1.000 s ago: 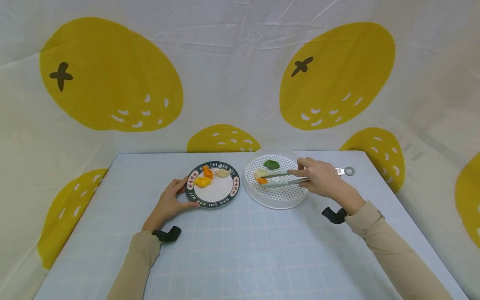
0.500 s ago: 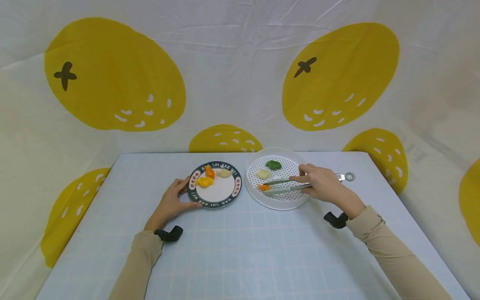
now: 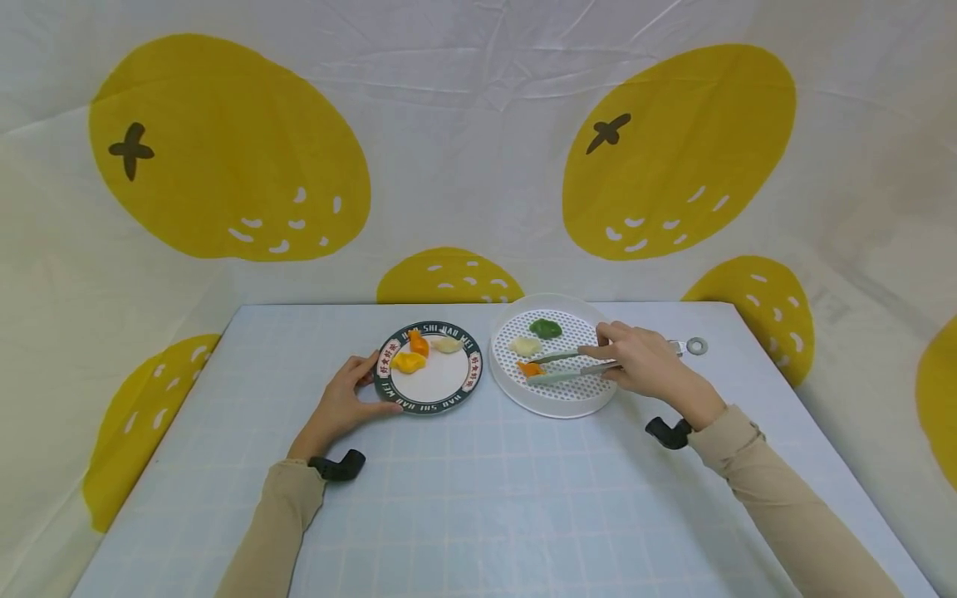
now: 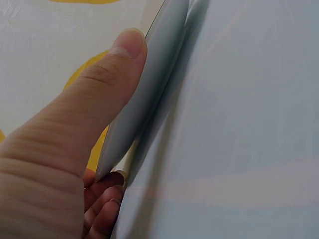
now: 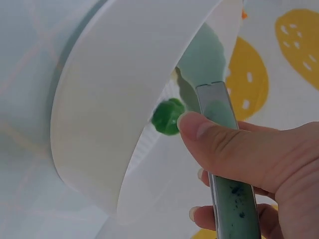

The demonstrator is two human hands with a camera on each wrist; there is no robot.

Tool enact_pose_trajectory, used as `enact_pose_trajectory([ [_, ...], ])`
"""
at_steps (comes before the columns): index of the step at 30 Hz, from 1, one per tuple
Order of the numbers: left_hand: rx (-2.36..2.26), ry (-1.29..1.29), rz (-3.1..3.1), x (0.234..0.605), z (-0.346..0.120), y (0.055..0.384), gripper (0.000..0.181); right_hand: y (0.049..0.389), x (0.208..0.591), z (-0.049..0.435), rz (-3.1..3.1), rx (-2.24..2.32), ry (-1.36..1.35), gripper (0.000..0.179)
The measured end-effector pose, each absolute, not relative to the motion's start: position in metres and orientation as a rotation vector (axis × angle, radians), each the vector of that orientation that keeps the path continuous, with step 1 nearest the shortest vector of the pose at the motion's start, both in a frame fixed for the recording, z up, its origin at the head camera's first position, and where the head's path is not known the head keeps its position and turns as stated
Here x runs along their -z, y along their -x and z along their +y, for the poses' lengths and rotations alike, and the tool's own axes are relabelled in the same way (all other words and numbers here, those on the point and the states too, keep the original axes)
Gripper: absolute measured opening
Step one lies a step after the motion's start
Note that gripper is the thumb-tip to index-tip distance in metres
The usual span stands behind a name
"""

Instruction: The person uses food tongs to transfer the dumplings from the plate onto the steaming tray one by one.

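My left hand point(image 3: 345, 399) grips the near-left rim of a round plate point(image 3: 429, 395) with a dark lettered border; in the left wrist view the thumb point(image 4: 107, 74) lies along its edge and fingers curl beneath. On the plate are an orange dumpling point(image 3: 419, 343), a yellow dumpling point(image 3: 408, 363) and a pale dumpling point(image 3: 446, 345). With my right hand point(image 3: 645, 363) I hold metal tongs point(image 3: 571, 374) with pale green arms over a white perforated steamer tray point(image 3: 557, 407). Their tips lie either side of an orange dumpling point(image 3: 531, 369). Beside it sit a pale dumpling point(image 3: 525, 346) and a green dumpling point(image 3: 545, 329).
Plate and steamer tray stand side by side near the back edge of a table point(image 3: 478, 515) with a pale blue checked cover. Behind rises a white cloth point(image 3: 463, 166) printed with yellow fruit. The tray's high wall shows large in the right wrist view.
The tong tips have moved off the pale dumpling toward the near side and drawn closer around the orange one, which has shifted slightly. My left hand keeps its hold on the plate.
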State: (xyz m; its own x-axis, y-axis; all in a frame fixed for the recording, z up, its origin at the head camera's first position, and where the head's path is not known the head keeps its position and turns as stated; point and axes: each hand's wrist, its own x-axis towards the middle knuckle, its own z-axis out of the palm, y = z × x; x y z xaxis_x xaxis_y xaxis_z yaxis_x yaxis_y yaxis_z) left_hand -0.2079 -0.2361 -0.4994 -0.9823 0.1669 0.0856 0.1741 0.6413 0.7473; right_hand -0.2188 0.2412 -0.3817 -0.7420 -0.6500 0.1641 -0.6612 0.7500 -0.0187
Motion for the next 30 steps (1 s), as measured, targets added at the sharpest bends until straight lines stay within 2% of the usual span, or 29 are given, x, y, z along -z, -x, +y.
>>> enact_pose_trajectory([
  [16, 1.296, 0.283, -2.859, 0.496, -0.235, 0.207, 0.113, 0.221, 0.365, 0.241, -2.831, -0.144, -1.032, 0.05],
  [30, 1.288, 0.306, -2.834, 0.498, -0.236, 0.207, 0.112, 0.229, 0.341, 0.221, -2.758, -0.164, -1.032, 0.049],
])
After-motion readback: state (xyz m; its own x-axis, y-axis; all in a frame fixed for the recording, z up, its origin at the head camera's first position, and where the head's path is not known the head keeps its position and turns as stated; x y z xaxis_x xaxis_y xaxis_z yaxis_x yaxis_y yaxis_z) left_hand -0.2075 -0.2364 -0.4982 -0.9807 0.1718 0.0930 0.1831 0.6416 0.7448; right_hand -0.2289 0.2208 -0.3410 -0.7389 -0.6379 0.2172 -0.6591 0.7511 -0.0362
